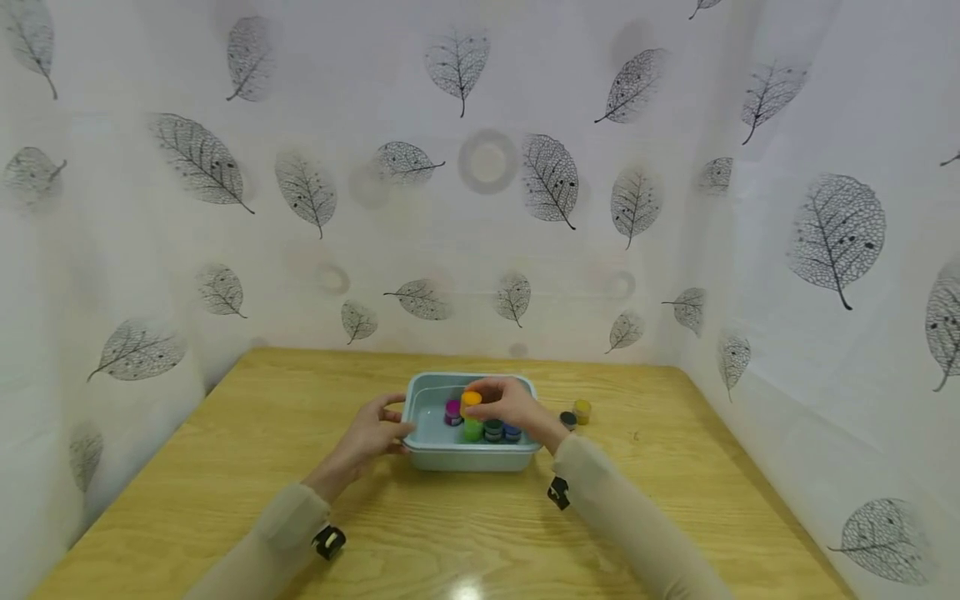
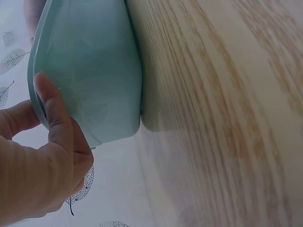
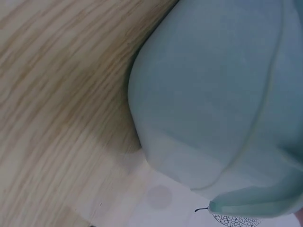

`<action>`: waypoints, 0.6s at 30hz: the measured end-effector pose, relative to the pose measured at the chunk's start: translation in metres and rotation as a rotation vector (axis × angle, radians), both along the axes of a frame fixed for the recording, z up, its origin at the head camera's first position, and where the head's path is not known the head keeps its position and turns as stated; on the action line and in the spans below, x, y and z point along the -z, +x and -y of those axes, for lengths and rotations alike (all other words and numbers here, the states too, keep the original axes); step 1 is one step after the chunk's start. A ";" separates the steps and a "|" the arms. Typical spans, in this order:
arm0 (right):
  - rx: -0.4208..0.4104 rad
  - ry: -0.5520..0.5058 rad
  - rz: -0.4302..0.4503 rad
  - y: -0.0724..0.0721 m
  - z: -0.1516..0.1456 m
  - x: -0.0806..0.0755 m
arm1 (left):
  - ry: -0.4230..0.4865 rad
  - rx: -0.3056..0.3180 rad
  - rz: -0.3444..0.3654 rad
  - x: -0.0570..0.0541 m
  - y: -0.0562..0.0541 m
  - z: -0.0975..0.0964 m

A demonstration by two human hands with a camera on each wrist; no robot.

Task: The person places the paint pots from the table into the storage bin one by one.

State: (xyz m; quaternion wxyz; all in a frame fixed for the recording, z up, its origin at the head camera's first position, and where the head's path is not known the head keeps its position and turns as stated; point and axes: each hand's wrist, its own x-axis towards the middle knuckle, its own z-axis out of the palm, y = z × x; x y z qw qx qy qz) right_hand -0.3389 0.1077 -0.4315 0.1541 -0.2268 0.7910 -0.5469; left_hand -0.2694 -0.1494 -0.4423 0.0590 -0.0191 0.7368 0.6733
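A light blue plastic basin (image 1: 468,460) sits on the table, its left rim gripped by my left hand (image 1: 369,429). In the left wrist view the fingers (image 2: 57,113) press the basin's outer wall just under the rim. Over the basin, my right hand (image 1: 510,402) pinches a small jar with an orange lid (image 1: 471,399). Inside the basin stand a purple jar (image 1: 453,412), a green one (image 1: 472,431), a dark one (image 1: 493,430) and a blue one (image 1: 512,432). The right wrist view has only the basin's outer wall (image 3: 203,94), with the held jar hidden.
Right of the basin, a yellow jar (image 1: 582,411) and a dark-lidded jar (image 1: 568,420) stand close together on the wooden table (image 1: 465,533). White curtains with a leaf print (image 1: 420,225) hang behind the table and along both sides.
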 end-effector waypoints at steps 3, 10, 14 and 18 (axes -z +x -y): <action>0.012 0.019 -0.011 -0.001 0.002 0.000 | -0.005 0.003 -0.005 0.000 -0.001 0.000; 0.041 0.125 -0.069 -0.002 0.009 -0.002 | -0.014 0.006 -0.007 0.000 0.002 0.001; 0.018 0.180 -0.125 -0.003 0.014 -0.001 | -0.020 0.006 -0.001 0.000 0.002 0.001; -0.035 0.200 -0.157 -0.002 0.019 -0.001 | -0.031 0.004 0.006 -0.001 0.001 0.000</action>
